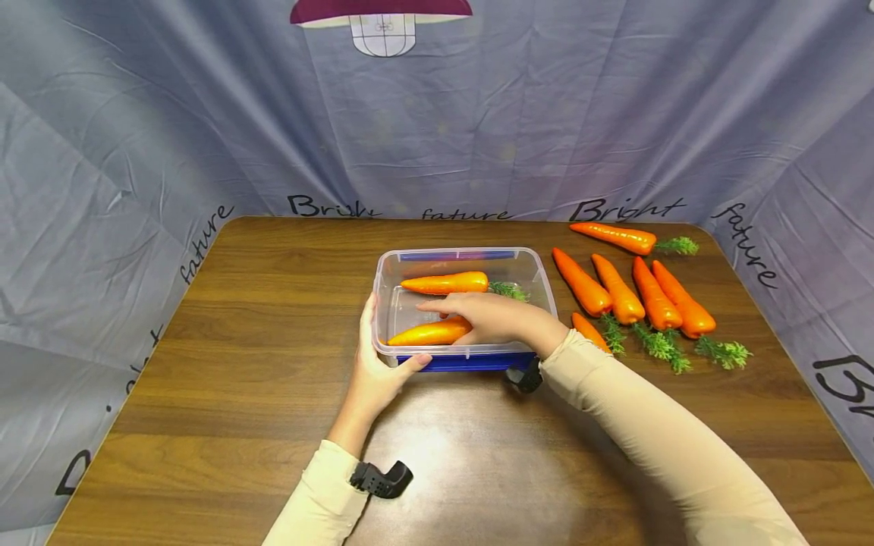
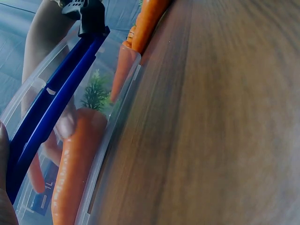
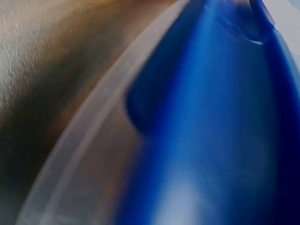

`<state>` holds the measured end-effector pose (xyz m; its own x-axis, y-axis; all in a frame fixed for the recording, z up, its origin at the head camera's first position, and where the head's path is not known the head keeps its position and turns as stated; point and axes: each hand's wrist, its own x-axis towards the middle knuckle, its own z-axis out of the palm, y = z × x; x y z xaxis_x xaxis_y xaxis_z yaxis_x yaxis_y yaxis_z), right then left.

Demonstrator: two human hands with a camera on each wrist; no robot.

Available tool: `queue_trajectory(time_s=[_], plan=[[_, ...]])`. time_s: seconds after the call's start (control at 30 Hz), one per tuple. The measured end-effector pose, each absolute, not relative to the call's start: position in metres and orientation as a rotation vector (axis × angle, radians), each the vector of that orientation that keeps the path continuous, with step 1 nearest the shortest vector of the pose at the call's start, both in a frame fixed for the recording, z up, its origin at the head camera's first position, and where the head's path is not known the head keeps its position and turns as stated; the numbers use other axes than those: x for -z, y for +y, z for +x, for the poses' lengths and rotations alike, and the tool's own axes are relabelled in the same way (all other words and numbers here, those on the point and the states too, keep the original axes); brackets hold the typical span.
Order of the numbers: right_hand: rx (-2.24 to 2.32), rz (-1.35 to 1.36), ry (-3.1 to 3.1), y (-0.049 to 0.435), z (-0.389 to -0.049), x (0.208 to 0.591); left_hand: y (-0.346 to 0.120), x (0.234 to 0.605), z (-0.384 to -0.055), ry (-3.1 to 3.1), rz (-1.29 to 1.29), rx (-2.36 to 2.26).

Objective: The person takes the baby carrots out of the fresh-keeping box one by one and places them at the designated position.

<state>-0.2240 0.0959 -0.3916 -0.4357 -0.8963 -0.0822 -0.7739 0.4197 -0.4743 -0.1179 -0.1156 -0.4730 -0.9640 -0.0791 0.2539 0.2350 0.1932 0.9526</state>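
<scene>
A clear plastic food container (image 1: 382, 265) with blue clip flaps stands on the table. My left hand (image 1: 374, 375) holds its near-left corner, thumb along the front and fingers along the left side. Inside, one orange carrot (image 1: 444, 283) with a green top lies toward the back. A second carrot (image 1: 426, 332) lies along the front wall, also seen through the plastic in the left wrist view (image 2: 77, 164). My right hand (image 1: 501, 315) reaches inside over this carrot, its thumb touching the thick end and its other fingers stretched apart from it. The right wrist view shows mostly a blurred blue flap (image 3: 215, 122).
Several carrots (image 1: 617, 292) with green tops lie right of the container, one (image 1: 614, 236) near the back edge and one (image 1: 589, 331) partly behind the right sleeve (image 1: 635, 409). Printed grey curtains (image 1: 437, 136) enclose the brown wooden table (image 1: 273, 303).
</scene>
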Motion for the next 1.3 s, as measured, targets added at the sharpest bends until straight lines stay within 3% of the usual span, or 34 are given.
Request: queue_trajectory(time_s=[0.7,1.3], plan=[[0.297,-1.366,2.631,0.102,-0.217,0.394,-0.113,0.473,-0.118,-2.222,-0.145,1.851],[0.286,-1.124,2.892,0.128,-0.199,0.356,-0.114,0.472,-0.117,-2.235,-0.12,1.826]])
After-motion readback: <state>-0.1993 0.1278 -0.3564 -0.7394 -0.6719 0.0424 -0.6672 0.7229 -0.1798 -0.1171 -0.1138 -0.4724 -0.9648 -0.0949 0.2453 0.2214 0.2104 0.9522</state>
